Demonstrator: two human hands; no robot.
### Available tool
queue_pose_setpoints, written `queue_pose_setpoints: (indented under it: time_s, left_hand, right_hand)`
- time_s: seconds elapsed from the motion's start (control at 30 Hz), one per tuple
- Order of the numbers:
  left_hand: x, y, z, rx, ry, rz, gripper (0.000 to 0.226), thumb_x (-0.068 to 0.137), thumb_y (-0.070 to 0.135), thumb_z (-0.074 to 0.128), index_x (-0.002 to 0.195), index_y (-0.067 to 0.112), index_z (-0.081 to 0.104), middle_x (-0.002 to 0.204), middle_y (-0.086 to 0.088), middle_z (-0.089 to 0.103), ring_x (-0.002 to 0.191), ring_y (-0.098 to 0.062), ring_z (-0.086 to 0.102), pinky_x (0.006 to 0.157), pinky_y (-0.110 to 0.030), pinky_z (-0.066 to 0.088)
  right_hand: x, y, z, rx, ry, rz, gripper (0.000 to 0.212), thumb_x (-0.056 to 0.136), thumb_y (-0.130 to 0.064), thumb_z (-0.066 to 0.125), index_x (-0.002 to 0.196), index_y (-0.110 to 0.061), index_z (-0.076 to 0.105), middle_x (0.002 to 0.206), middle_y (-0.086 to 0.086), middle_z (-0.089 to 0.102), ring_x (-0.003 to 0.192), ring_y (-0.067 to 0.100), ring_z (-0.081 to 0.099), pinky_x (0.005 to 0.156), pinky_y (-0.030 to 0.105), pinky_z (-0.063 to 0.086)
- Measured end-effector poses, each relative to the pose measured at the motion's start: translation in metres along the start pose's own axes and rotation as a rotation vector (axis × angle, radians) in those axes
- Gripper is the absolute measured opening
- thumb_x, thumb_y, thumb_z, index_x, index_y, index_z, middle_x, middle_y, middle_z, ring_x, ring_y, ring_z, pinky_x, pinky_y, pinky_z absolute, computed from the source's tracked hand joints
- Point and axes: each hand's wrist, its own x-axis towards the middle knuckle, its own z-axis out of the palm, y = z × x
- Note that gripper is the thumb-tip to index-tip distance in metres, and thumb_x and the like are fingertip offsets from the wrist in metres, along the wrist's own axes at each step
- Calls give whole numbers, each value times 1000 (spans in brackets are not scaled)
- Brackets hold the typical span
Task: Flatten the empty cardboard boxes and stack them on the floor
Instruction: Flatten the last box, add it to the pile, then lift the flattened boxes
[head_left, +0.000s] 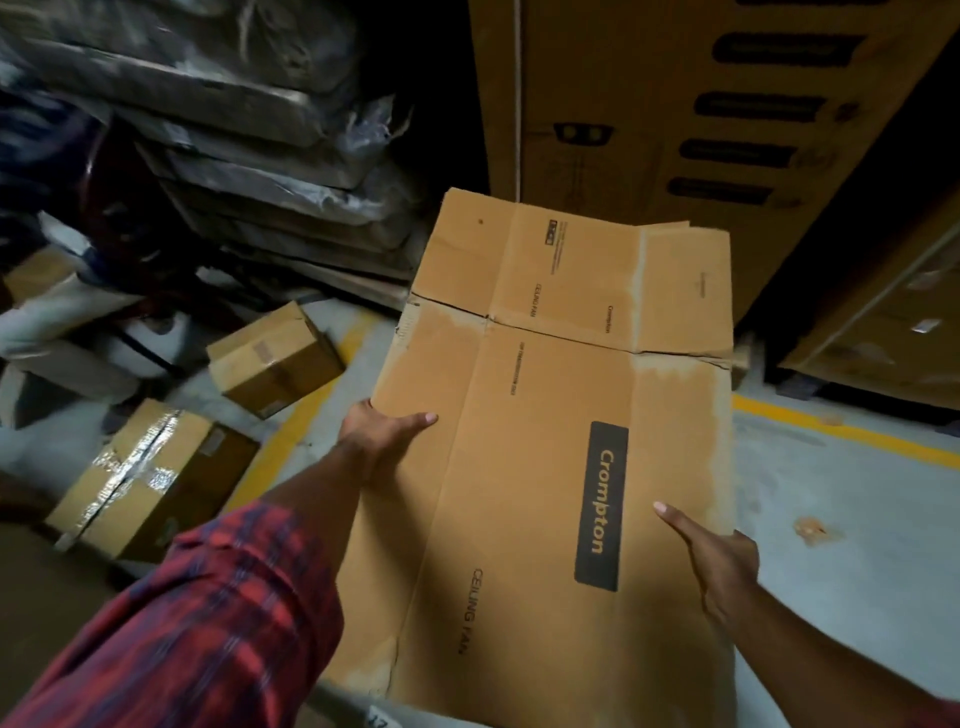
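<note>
A large flattened brown ceiling fan box with a black label fills the middle of the view, held flat above the grey floor. My left hand grips its left edge, thumb lying on top. My right hand grips the right edge near the lower corner, thumb also on top. The far flaps of the box are spread open and creased. The fingers of both hands are hidden beneath the cardboard.
Two closed, taped boxes lie on the floor at left. Plastic-wrapped stacked goods rise behind them. Tall cartons stand at the back right. Yellow lines mark the grey floor.
</note>
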Motion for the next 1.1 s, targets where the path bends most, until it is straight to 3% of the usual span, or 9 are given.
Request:
queue_pose_setpoints:
  time_s: [0.13,0.27,0.37,0.5,0.57,0.7,0.8,0.93,1.1]
  left_hand:
    - [66,-28,-5,-2,34,-52,93,32,66,102,100,16,65,89,-9,77,85,-32,75,76,-46,65]
    - [127,-65,10,46,72,-59,81,47,60,101,103,17,63,93,0,70,93,-27,67,91,-41,59]
    - [182,-107,33,42,89,-59,91,39,65,101,107,14,70,96,2,76,95,-25,72,91,-41,60]
    - [250,-164,76,46,56,-46,57,60,45,101,94,16,65,87,2,68,83,-20,66,78,-25,51]
    - [282,-194,97,47,28,-54,53,60,42,101,90,16,67,85,5,70,83,-17,69,78,-25,53]
    - [341,-264,132,78,12,-59,94,45,58,102,117,7,72,108,-3,77,101,-25,73,94,-36,58]
    - [369,-304,157,102,-13,-56,92,51,55,101,121,5,71,112,-3,75,105,-25,71,91,-31,54]
    - [398,-356,189,107,-44,-66,83,62,45,99,127,4,65,112,-2,68,110,-24,64,93,-30,50]
    - [431,-416,220,130,-34,-81,102,42,65,100,123,10,70,120,-3,74,113,-26,69,102,-39,56]
  right_hand:
    - [29,16,63,-9,52,39,151,23,-74,100,147,-3,51,135,21,67,117,42,68,99,57,57]
    - [62,35,117,-62,-12,64,118,43,-59,103,135,1,61,127,22,71,113,41,70,94,57,58]
    - [120,76,153,-100,31,74,130,23,-78,97,127,-6,69,119,11,77,106,33,74,94,54,60]
    - [189,129,205,-126,85,85,136,15,-86,91,125,-8,70,116,7,77,103,30,75,92,50,62]
    - [215,152,227,-127,79,81,131,19,-83,93,124,-9,71,115,5,77,103,28,75,93,50,62]
    - [255,201,263,-153,87,82,125,22,-81,94,123,-12,71,117,5,77,103,31,73,94,53,61]
    - [281,239,283,-169,98,97,130,24,-83,93,128,-12,66,125,9,74,110,36,70,97,55,59]
    - [307,279,305,-148,100,104,114,43,-67,100,136,-11,62,134,11,69,120,38,65,102,56,56]
    - [341,323,322,-136,88,139,111,50,-56,102,141,-9,57,142,13,62,129,39,59,99,55,53]
